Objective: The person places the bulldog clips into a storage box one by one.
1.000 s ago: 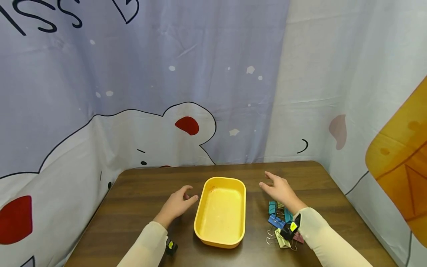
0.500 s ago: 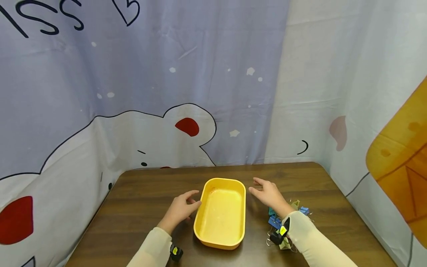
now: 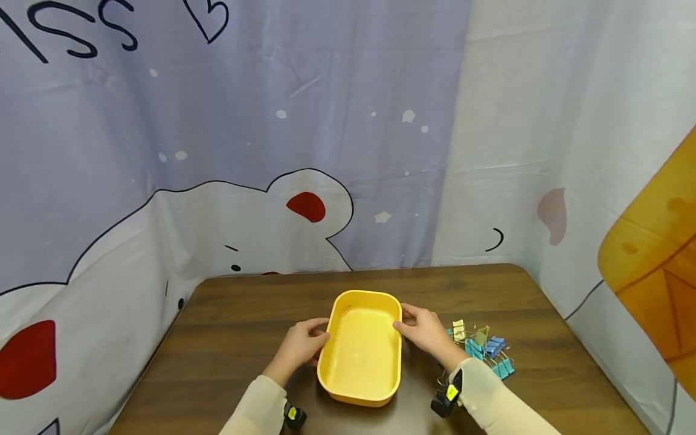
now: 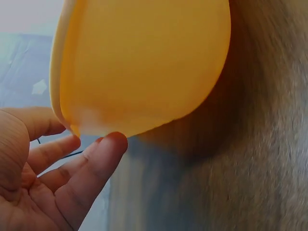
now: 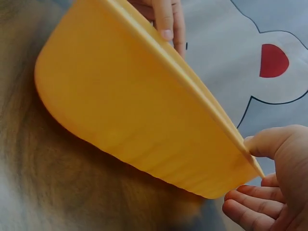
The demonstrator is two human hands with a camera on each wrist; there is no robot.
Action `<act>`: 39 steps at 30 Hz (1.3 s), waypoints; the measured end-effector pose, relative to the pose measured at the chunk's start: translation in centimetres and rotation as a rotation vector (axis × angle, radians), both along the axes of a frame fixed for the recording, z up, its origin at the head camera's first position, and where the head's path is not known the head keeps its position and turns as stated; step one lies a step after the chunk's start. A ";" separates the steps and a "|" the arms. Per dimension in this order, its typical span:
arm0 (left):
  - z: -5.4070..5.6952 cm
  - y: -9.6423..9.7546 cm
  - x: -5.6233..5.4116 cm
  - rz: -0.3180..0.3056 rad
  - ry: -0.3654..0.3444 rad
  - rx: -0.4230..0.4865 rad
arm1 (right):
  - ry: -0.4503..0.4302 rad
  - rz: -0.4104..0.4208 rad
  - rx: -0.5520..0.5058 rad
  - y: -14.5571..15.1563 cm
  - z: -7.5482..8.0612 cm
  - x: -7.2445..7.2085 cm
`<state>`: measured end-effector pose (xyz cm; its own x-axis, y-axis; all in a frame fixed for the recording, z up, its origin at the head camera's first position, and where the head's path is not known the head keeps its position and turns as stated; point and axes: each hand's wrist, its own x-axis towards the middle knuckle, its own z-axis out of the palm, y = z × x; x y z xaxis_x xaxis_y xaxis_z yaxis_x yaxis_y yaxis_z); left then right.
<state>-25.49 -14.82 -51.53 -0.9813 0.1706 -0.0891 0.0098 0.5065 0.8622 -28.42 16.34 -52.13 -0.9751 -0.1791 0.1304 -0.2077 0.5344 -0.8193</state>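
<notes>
A yellow plastic tray (image 3: 360, 356), rectangular with rounded corners and nothing in it, stands on the wooden table between both hands. At its left rim, my left hand (image 3: 299, 347) holds the edge with thumb and fingertips; the left wrist view shows the fingers (image 4: 103, 159) against the outer wall. On the opposite side my right hand (image 3: 426, 331) pinches the rim. Its thumb (image 5: 264, 143) lies over the edge, while the other fingers curl beneath, against the outside wall.
Several binder clips (image 3: 493, 346) in blue, teal and yellow lie piled to the right, partly hidden by the right forearm. Behind the wooden table (image 3: 244, 302) hangs a printed curtain (image 3: 380, 151).
The right hand has moved left, away from above the clips, onto the tray's right rim. The left hand has come slightly right to the left rim. The tray looks unmoved.
</notes>
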 end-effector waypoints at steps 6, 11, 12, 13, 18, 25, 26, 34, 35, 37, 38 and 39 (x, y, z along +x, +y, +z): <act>-0.3 0.2 0.2 0.025 -0.023 0.039 | -0.019 -0.020 -0.030 -0.5 -0.2 0.2; -0.7 0.3 0.5 0.043 -0.039 0.105 | -0.035 -0.021 -0.036 -0.6 -0.2 0.2; -0.8 0.4 0.5 0.048 -0.045 0.117 | -0.037 -0.021 -0.035 -0.6 -0.2 0.1; -0.9 0.4 0.6 0.054 -0.053 0.129 | -0.040 -0.021 -0.034 -0.5 -0.3 0.1; -1.2 0.7 0.8 0.071 -0.064 0.174 | -0.031 -0.019 -0.039 -0.4 -0.4 -0.2; -1.4 1.1 1.1 0.087 -0.072 0.255 | -0.045 -0.016 -0.033 -0.1 -0.5 -0.7; -1.4 1.2 1.1 0.088 -0.074 0.270 | -0.044 -0.015 -0.030 -0.1 -0.4 -0.8; -1.8 1.8 1.5 0.113 -0.073 0.336 | -0.056 -0.015 -0.005 0.1 -0.3 -1.3; -1.8 1.9 1.5 0.118 -0.073 0.341 | -0.056 -0.011 -0.009 0.1 -0.3 -1.3; -1.9 2.0 1.5 0.128 -0.074 0.349 | -0.062 -0.006 -0.019 0.2 -0.3 -1.5; -2.0 2.1 1.6 0.133 -0.074 0.350 | -0.063 -0.004 -0.024 0.2 -0.3 -1.5; -2.0 2.2 1.6 0.139 -0.074 0.351 | -0.062 -0.003 -0.025 0.2 -0.3 -1.6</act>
<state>-23.90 -12.60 -53.56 -0.9904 0.0690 -0.1202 -0.1068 0.1728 0.9792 -30.02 16.56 -52.45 -0.9821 -0.1733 0.0739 -0.1542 0.5141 -0.8438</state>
